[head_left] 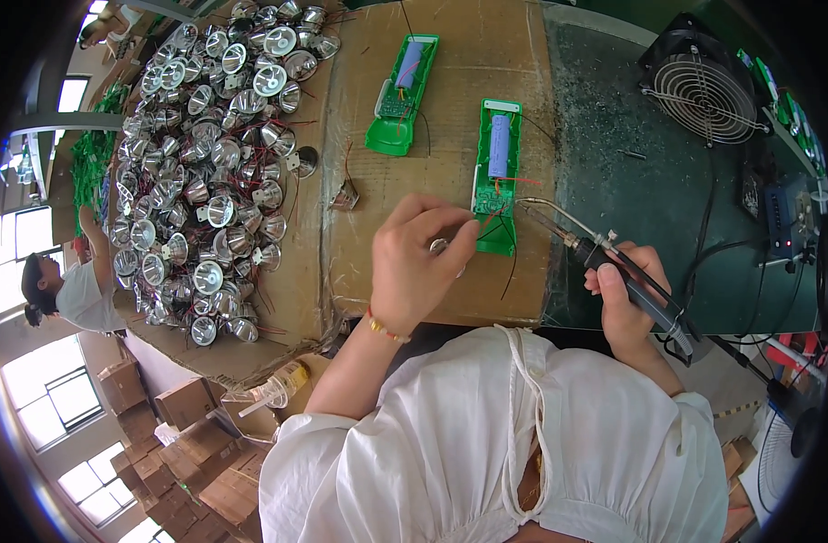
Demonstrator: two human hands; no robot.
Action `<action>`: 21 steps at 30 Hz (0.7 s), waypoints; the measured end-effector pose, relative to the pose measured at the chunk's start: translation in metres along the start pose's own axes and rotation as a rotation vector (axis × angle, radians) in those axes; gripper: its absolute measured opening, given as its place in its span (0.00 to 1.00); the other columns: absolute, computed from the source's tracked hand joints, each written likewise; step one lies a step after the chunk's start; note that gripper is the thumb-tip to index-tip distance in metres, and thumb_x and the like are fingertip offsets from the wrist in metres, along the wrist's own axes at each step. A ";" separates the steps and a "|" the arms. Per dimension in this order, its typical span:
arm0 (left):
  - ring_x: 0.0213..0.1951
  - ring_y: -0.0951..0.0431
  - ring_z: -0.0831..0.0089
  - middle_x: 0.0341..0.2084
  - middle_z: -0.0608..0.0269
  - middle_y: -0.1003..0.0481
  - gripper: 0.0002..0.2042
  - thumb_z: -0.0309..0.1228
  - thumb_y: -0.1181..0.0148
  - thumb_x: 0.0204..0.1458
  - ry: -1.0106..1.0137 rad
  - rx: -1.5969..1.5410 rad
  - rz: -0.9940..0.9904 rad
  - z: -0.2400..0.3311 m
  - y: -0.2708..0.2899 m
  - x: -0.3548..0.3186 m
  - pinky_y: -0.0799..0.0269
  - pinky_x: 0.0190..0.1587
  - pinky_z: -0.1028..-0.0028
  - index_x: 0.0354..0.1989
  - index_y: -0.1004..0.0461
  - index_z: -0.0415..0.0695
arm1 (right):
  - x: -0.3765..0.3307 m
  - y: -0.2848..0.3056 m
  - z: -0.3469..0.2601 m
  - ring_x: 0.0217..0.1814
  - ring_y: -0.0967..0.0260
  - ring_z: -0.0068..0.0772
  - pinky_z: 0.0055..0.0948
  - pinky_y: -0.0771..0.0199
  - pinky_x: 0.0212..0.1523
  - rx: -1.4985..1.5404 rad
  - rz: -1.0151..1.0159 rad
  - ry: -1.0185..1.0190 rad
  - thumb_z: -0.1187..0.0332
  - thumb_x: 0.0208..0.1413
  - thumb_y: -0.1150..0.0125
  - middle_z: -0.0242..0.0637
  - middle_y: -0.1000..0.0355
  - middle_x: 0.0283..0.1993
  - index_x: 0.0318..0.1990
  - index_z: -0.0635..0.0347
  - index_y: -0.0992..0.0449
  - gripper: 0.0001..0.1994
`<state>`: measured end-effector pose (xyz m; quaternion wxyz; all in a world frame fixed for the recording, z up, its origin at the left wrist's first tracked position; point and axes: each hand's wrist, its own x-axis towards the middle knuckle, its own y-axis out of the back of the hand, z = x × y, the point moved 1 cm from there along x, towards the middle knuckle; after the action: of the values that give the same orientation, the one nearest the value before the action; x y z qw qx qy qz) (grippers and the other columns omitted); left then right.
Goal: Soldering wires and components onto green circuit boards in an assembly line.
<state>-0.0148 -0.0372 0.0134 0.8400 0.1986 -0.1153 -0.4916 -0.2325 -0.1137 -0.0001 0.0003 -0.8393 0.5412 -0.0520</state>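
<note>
My left hand (pixel 418 258) is closed on a small silver reflector cup with thin wires, held just left of a green plastic housing (pixel 497 176) that carries a blue cylindrical battery and a small circuit board. My right hand (pixel 624 299) grips a black soldering iron (pixel 604 253); its metal tip reaches left to the board end of that housing. A second green housing (pixel 400 95) with a battery lies farther back on the cardboard sheet (pixel 450 54).
A large heap of silver reflector cups (pixel 205 163) with wires covers the left of the bench. A black fan (pixel 703 90) stands at the back right on a dark green mat (pixel 631 181). Cables and a small device (pixel 780 222) sit far right. Another person (pixel 61 290) is at left.
</note>
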 end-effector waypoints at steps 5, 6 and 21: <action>0.32 0.29 0.68 0.28 0.65 0.31 0.08 0.26 0.34 0.33 -0.655 0.650 0.116 0.018 0.000 -0.012 0.37 0.35 0.68 0.24 0.25 0.46 | -0.001 0.002 0.001 0.24 0.34 0.23 0.22 0.31 0.26 -0.001 0.000 -0.009 0.74 0.50 0.42 0.41 0.31 0.26 0.33 0.67 0.35 0.08; 0.33 0.31 0.69 0.28 0.67 0.31 0.09 0.28 0.33 0.33 -0.700 0.742 0.154 0.013 -0.007 -0.012 0.40 0.37 0.67 0.24 0.26 0.47 | -0.001 0.001 0.002 0.24 0.34 0.22 0.21 0.31 0.26 -0.017 -0.017 0.003 0.74 0.50 0.42 0.41 0.31 0.25 0.32 0.67 0.34 0.08; 0.26 0.28 0.75 0.28 0.62 0.28 0.06 0.27 0.37 0.44 0.061 0.094 -0.058 -0.008 -0.003 0.003 0.33 0.31 0.78 0.25 0.25 0.37 | 0.010 -0.014 0.008 0.22 0.35 0.18 0.18 0.35 0.24 -0.040 -0.011 -0.026 0.74 0.47 0.39 0.36 0.30 0.23 0.30 0.67 0.32 0.08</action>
<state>-0.0119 -0.0395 0.0046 0.8181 0.2562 -0.1067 -0.5036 -0.2146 -0.1177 -0.0068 -0.0096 -0.8426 0.5376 -0.0302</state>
